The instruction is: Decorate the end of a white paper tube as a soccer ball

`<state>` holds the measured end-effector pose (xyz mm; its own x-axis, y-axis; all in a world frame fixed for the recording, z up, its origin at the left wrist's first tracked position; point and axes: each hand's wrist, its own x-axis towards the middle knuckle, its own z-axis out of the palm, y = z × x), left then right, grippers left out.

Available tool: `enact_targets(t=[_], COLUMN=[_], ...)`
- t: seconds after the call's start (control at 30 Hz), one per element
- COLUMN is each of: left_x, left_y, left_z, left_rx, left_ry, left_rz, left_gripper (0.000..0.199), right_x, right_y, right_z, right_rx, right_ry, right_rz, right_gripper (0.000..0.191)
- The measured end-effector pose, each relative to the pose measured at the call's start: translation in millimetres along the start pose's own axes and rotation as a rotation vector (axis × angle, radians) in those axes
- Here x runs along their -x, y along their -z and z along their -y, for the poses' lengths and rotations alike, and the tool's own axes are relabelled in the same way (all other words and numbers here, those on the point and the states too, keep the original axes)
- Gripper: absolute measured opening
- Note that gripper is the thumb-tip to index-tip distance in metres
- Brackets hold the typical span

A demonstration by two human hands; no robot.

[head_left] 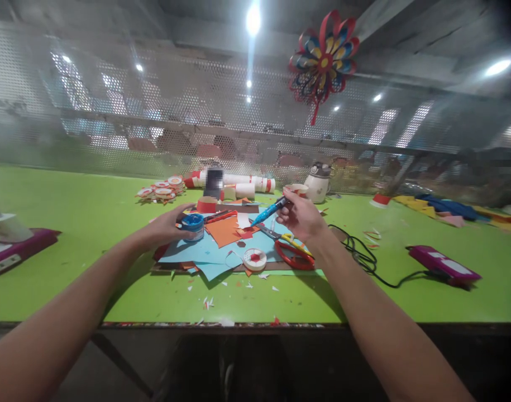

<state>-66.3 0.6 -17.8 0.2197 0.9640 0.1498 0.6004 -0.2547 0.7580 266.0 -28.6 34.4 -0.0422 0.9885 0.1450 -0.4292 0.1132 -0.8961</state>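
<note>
My left hand (170, 224) is curled around the side of a small open jar of blue paint (193, 229). In my right hand (302, 216) is a paintbrush (268, 212), its blue-coated end slanting down to the left over the paper pieces. Below the brush lie an orange paper sheet (225, 232) and light blue paper (205, 254). Scissors with red and yellow handles (295, 254) rest just under my right hand. Near the front of the pile sits a white round piece with a red centre (254, 259).
White and red paper tubes (244, 183), stacked small discs (163, 190) and a white jug (317, 184) stand at the back. Purple power strips (443, 264) lie at both sides, with a black cable (364, 259) on the right. Overhead hangs a colourful paper flower (324, 62).
</note>
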Motion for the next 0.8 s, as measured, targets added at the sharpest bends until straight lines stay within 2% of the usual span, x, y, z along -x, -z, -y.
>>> enact_targets(t=[0.37,0.57,0.67,0.77,0.8], left_x=[5.1,11.9,14.2,21.7,26.5], left_y=[21.2,22.9,29.5,47.9,54.6], left_z=[-3.7,-10.9,-10.7,-11.3,-14.0], left_rx=[0.004,0.013,0.019,0.024,0.034], left_ry=[0.041,0.081,0.104,0.089,0.032], left_rz=[0.098,0.096,0.084,0.0,-0.105], left_gripper=[0.107,0.105,0.107,0.102,0.094], right_x=[2.7,5.8,6.7,5.7,4.9], right_y=[-2.0,-5.8,-7.3,-6.4,-5.4], right_z=[-2.2,-1.0,-1.8,-4.1,-4.5], right_rx=[0.031,0.036,0.04,0.05,0.056], right_ry=[-0.026,-0.038,-0.042,-0.043,-0.044], right_rz=[0.027,0.026,0.024,0.024,0.024], right_gripper=[0.029,0.031,0.035,0.038,0.038])
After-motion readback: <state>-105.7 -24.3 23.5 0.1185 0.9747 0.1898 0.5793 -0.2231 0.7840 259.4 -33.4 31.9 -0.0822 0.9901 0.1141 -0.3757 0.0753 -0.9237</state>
